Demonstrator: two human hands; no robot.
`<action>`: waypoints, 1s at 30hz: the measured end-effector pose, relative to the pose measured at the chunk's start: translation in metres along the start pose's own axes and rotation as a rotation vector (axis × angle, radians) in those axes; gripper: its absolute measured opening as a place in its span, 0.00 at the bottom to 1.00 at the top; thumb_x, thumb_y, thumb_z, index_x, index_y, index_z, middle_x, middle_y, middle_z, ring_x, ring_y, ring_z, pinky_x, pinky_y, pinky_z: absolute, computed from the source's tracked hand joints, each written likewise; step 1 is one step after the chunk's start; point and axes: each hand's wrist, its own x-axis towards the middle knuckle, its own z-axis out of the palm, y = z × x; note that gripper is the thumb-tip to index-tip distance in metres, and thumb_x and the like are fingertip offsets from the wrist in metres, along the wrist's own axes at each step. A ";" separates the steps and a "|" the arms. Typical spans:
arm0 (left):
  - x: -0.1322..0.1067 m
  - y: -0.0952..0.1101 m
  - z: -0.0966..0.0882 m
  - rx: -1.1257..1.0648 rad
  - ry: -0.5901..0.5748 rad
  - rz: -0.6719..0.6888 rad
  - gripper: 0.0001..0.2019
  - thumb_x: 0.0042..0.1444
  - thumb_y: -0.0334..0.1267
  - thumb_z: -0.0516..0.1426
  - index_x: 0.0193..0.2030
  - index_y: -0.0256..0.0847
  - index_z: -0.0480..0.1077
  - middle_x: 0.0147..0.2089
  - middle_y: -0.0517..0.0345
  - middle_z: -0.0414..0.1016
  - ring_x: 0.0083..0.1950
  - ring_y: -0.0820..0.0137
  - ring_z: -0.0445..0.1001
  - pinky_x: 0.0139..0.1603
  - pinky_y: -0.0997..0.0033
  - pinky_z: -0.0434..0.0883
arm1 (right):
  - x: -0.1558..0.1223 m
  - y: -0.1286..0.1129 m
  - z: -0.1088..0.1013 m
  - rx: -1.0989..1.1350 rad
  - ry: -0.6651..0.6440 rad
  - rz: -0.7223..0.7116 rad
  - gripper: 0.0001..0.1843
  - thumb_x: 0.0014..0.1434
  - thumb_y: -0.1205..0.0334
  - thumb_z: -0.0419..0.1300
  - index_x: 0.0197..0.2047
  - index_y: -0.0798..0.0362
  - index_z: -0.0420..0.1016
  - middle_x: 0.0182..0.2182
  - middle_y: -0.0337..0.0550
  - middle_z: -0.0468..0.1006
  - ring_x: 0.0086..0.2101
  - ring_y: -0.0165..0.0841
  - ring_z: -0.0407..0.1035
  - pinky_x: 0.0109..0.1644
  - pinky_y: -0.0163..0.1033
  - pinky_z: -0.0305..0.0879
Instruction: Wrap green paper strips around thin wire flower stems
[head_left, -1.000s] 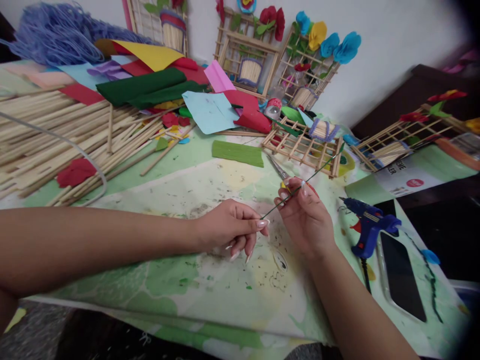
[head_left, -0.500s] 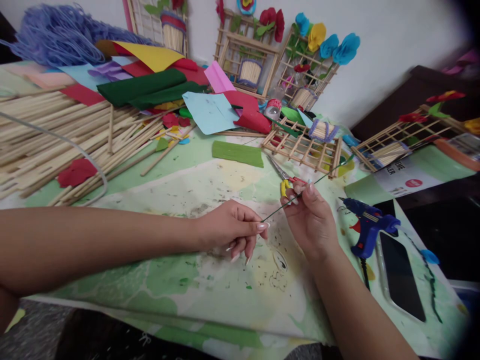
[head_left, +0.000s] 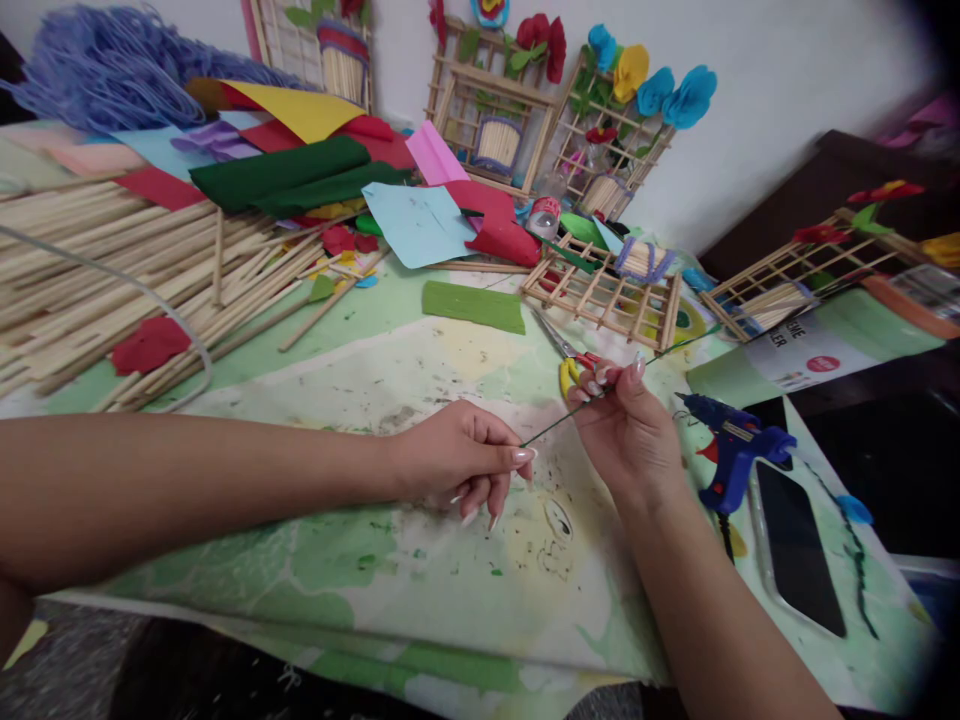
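A thin dark green strand (head_left: pixel 553 428), like a twisted paper stem, runs taut between my two hands above the table. My left hand (head_left: pixel 466 455) pinches its near end between thumb and index finger, the other fingers loosely curled. My right hand (head_left: pixel 628 428) is palm up, its thumb and fingers closed on the strand farther along. Beyond the right fingers, the strand goes on up to the right. Scissors (head_left: pixel 568 358) with yellow and red handles lie just behind the right fingertips. A strip of light green crepe paper (head_left: pixel 474 307) lies behind my hands.
To the right are a blue glue gun (head_left: pixel 731 440) and a phone (head_left: pixel 799 550). Wooden sticks (head_left: pixel 112 270) and coloured paper sheets (head_left: pixel 420 222) cover the left and back. Small stick lattices (head_left: pixel 607 295) and paper flowers (head_left: pixel 631 72) stand or lie toward the wall.
My right hand has slid slightly to the right, away from the left, along the strand. My left hand keeps its pinch in nearly the same place.
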 end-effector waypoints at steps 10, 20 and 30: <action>0.000 0.000 -0.001 -0.010 -0.007 0.009 0.16 0.54 0.47 0.59 0.30 0.33 0.70 0.18 0.60 0.74 0.12 0.81 0.65 0.12 0.83 0.54 | 0.000 -0.003 0.001 -0.034 -0.017 -0.041 0.18 0.42 0.43 0.69 0.26 0.48 0.75 0.31 0.37 0.69 0.29 0.27 0.61 0.33 0.35 0.64; -0.001 0.001 0.000 -0.004 0.006 -0.007 0.15 0.54 0.46 0.59 0.30 0.33 0.70 0.18 0.60 0.74 0.11 0.80 0.64 0.11 0.83 0.53 | 0.005 -0.013 -0.006 0.107 0.001 -0.114 0.05 0.51 0.62 0.67 0.28 0.48 0.73 0.32 0.34 0.70 0.30 0.25 0.64 0.35 0.32 0.65; -0.002 0.002 0.001 0.068 -0.054 -0.036 0.16 0.54 0.48 0.59 0.30 0.34 0.70 0.19 0.61 0.73 0.14 0.81 0.65 0.14 0.84 0.56 | 0.003 -0.012 -0.004 0.132 0.006 -0.099 0.09 0.48 0.62 0.68 0.26 0.48 0.70 0.27 0.33 0.65 0.28 0.25 0.61 0.33 0.34 0.62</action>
